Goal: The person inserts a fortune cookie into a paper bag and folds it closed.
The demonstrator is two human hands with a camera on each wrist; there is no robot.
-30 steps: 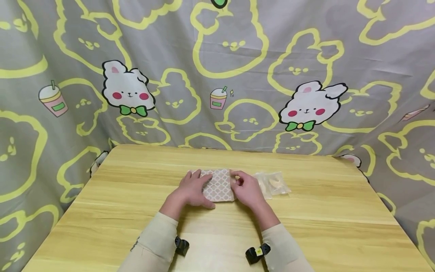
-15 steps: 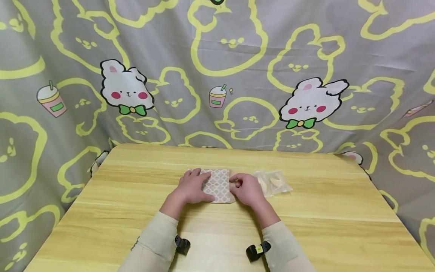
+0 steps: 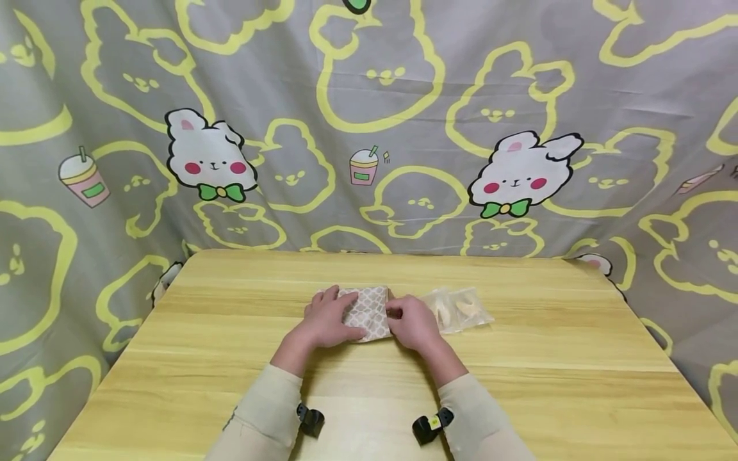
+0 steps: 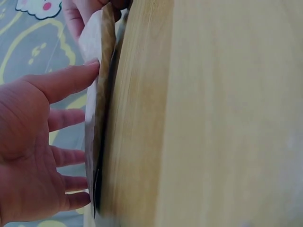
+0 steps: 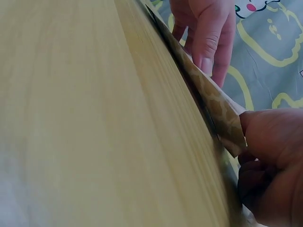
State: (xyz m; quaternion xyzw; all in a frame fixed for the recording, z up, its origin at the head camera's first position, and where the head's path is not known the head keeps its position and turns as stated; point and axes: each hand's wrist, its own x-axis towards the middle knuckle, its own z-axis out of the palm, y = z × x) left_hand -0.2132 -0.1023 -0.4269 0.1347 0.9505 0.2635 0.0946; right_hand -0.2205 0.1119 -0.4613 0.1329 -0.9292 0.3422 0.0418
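Observation:
A flat paper bag (image 3: 371, 312), white lattice on beige-grey, lies at the middle of the table. My left hand (image 3: 325, 319) rests on its left part, fingers spread and fairly straight, thumb along the near edge. At the bag's right end, my right hand (image 3: 416, 323) has its fingers curled and pinches the edge. From the right wrist view, the bag's brown side (image 5: 215, 101) rises toward the right fingers, that end lifted off the wood. The left wrist view has the left fingertips (image 4: 75, 182) touching the bag's top face.
Two clear packets with pale curved pieces lie right of my right hand: a nearer packet (image 3: 441, 312) and a farther packet (image 3: 473, 308), partly overlapping. The wooden table (image 3: 548, 358) ends at a grey patterned curtain (image 3: 415, 102) behind and at both sides.
The right hand has shifted slightly left, against the bag's end, and that end has lifted and tilted. The left hand stays in place on the bag.

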